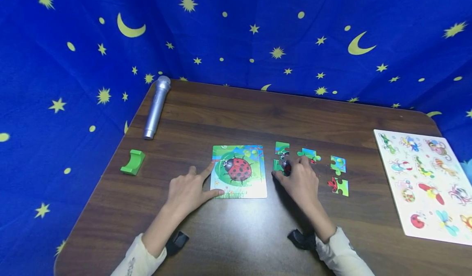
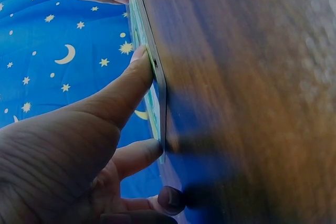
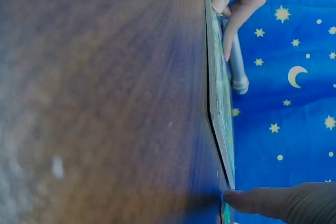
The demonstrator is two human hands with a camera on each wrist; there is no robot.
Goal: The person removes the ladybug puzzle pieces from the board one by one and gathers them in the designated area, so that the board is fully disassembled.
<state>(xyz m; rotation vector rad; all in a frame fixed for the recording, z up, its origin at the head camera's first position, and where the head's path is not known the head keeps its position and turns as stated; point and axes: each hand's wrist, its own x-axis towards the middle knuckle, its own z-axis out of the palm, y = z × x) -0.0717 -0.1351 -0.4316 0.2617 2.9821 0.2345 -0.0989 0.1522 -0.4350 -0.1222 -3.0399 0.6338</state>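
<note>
A square ladybug picture board point(image 1: 238, 172) lies on the table in the head view. My left hand point(image 1: 186, 192) is at its left side, thumb and index finger spread apart. The thumb rests on the board near the front corner; the index fingertip touches the left edge. Right of the board, my right hand point(image 1: 303, 181) bends over a green puzzle piece point(image 1: 278, 166) with a dark ladybug part. The thumb and fingers pinch its sides, partly hiding it. Just behind lies another green piece point(image 1: 282, 147). In the right wrist view, a fingertip point(image 3: 233, 198) presses at a green edge.
More puzzle pieces lie to the right: one with blue and green point(image 1: 309, 155), one blue-green point(image 1: 338, 165), one red and green point(image 1: 343, 188). A white insect board point(image 1: 396, 198) is at the far right. On the left are a silver microphone point(image 1: 156, 110) and a green arched block point(image 1: 133, 162).
</note>
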